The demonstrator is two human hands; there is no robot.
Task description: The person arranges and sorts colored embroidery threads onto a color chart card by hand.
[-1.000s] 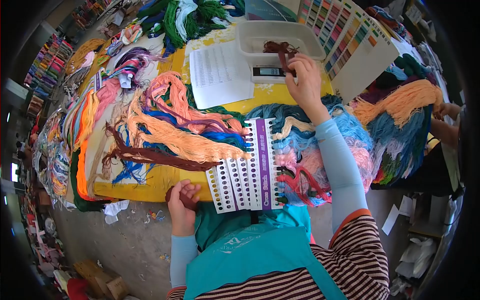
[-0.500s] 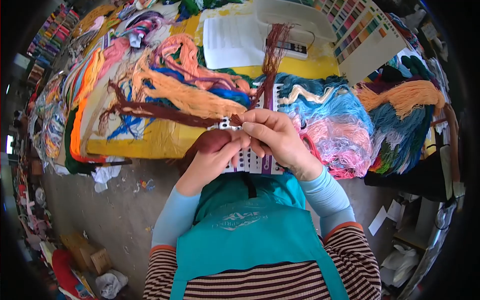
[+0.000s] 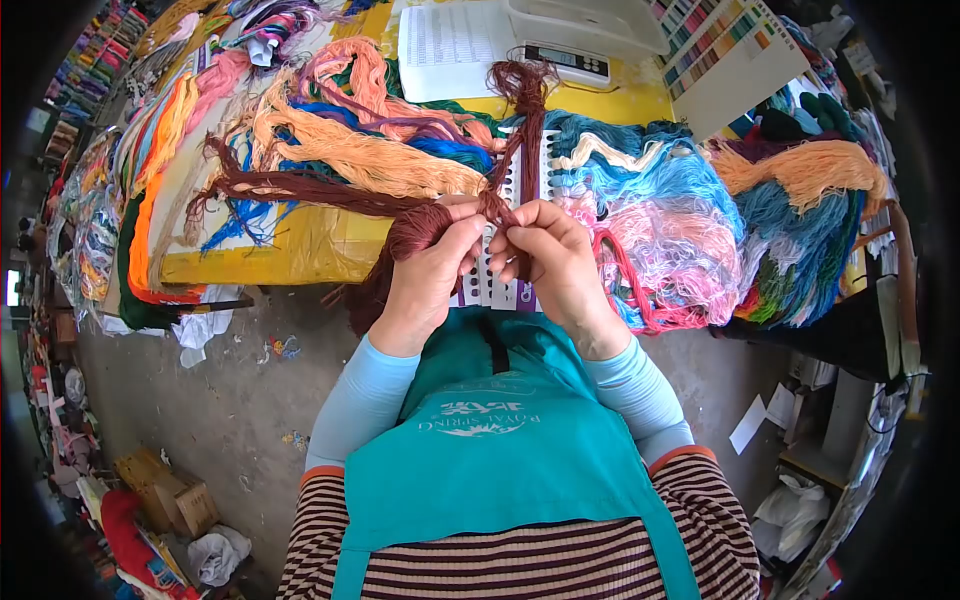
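In the head view, reddish-brown embroidery thread (image 3: 418, 232) is draped over my left hand (image 3: 432, 280) and hangs down beside its wrist. My left thumb and fingers close on a gathered part of the strands. My right hand (image 3: 562, 262) pinches the same thread just to the right, and the fingertips of both hands nearly meet. From there a brown bundle (image 3: 530, 110) runs up across the table to a frayed end. Under the hands lies a white card with punched holes (image 3: 500, 285) and a purple strip. Another brown skein (image 3: 310, 192) stretches leftward.
Peach skeins (image 3: 350, 160) lie left of the hands, and blue and pink thread (image 3: 670, 230) lies to the right. Farther back are a printed sheet (image 3: 455, 50), a digital scale (image 3: 575, 65), a clear plastic tub (image 3: 590, 20) and a colour chart (image 3: 735, 65).
My left hand has turned more upright and risen, with the thread moving up on it. The brown bundle's far end has dropped and bunched near the scale. The view has shifted slightly.
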